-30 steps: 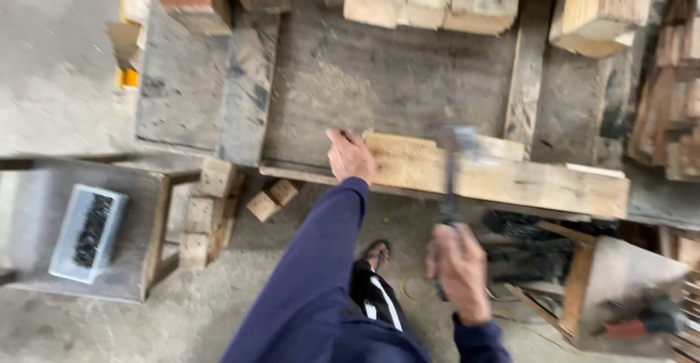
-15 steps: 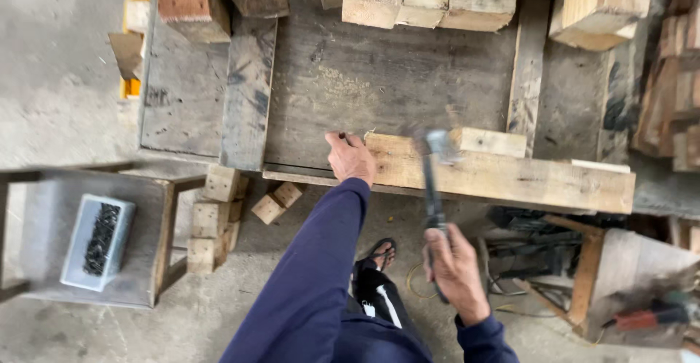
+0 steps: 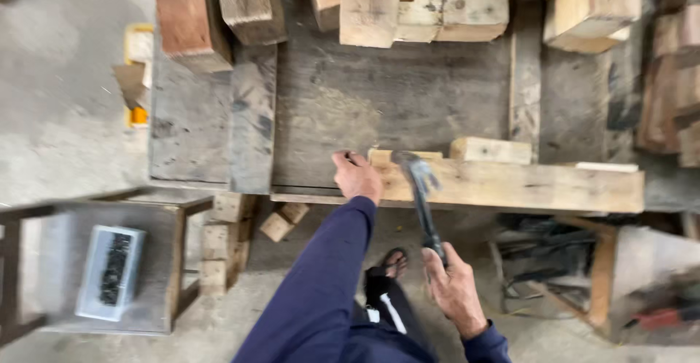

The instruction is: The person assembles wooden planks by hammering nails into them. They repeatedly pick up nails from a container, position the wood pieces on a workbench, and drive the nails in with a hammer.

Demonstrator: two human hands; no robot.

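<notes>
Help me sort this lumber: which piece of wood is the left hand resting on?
The left hand rests on the long pale plank lying crosswise at the near edge of the platform, under the hammer; the other blocks are stacked at the far side.

Pale tan plank, dark hammer, navy sleeve — grey box, perhaps black-filled.

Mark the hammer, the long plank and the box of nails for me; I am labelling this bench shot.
hammer (image 3: 418,175): head view, on its dark metal head.
long plank (image 3: 525,186): head view, middle of its pale top face.
box of nails (image 3: 111,270): head view, on the dark nails inside.
</notes>
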